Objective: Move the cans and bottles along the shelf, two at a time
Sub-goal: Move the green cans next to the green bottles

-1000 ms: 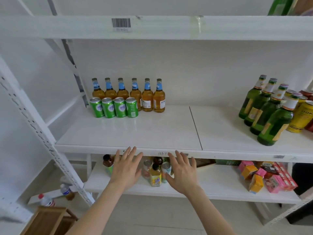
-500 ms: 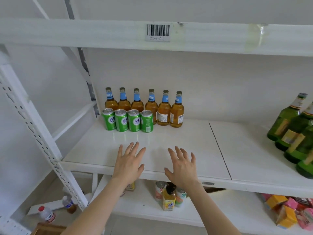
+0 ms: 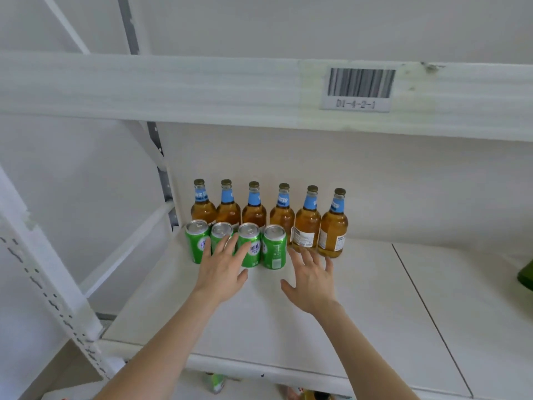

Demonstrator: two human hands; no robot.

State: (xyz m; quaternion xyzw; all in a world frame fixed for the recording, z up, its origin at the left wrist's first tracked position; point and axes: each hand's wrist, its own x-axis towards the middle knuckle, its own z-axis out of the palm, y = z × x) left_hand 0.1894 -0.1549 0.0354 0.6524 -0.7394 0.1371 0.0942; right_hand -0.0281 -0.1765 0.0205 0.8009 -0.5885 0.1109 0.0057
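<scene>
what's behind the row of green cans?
Behind the four green aluminium cans stand amber glass bottles with blue neck labels: four directly behind, two more further right. The cans cover those four bottles' lower bodies, so their bases and main labels cannot be seen.

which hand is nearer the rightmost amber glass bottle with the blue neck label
Right. The right hand is just in front of the rightmost amber bottle; the left hand is further left, at the green cans.

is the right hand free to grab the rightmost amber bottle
Probably yes: the open right hand is just in front of the rightmost amber bottle, with nothing standing before it and bare shelf to its right.
</scene>
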